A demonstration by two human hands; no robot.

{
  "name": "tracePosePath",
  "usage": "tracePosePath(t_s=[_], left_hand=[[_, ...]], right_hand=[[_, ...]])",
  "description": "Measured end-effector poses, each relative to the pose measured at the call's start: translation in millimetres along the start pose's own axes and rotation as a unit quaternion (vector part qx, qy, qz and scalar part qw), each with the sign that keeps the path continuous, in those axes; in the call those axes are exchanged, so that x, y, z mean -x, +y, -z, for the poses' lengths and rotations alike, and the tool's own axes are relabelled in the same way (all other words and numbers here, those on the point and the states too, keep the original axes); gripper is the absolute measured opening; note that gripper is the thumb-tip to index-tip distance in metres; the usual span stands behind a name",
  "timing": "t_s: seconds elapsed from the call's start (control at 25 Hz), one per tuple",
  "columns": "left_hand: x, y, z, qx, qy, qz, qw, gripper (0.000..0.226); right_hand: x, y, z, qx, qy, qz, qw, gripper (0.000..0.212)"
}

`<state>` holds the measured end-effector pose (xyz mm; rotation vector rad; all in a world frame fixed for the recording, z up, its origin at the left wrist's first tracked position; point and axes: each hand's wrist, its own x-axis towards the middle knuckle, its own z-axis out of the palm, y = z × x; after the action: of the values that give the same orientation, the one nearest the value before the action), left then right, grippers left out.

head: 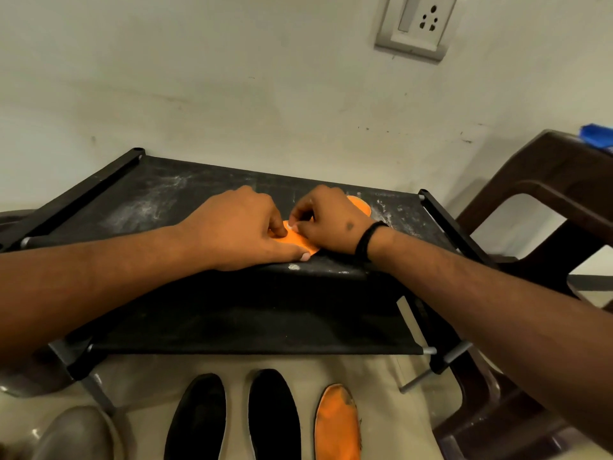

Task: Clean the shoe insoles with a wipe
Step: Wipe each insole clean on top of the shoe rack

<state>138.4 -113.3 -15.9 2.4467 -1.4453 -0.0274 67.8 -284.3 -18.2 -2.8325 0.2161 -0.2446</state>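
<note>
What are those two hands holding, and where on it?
Both the left hand and right hand pin the orange insole on the black shelf, around its middle. No wipe shows.

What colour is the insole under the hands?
Orange insole, seen in the head view.

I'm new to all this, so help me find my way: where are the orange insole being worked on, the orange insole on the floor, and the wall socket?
worked insole (360,204), head view, far tip
floor insole (336,426), head view, middle
socket (418,23), head view, faceplate
</note>
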Motion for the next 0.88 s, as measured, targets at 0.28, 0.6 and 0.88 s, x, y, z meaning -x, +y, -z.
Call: tracePosePath(t_s=[0.28,0.6,0.88], left_hand=[[-0.6,2.6,0.9,-0.002,-0.002,0.001,1.0,0.072],[2.4,1.5,2.2,0.001,-0.002,-0.005,1.0,0.076],[-0.7,1.9,0.7,0.006,-0.003,0.0,1.0,0.069]], right_hand=[[3.8,25.4,14.8,0.126,0.0,-0.067,0.99,0.009],[-10.8,-6.0,-4.0,0.02,0.004,-0.026,0.999,0.015],[6.4,20.1,18.6,0.073,-0.035,-0.028,0.996,0.012]])
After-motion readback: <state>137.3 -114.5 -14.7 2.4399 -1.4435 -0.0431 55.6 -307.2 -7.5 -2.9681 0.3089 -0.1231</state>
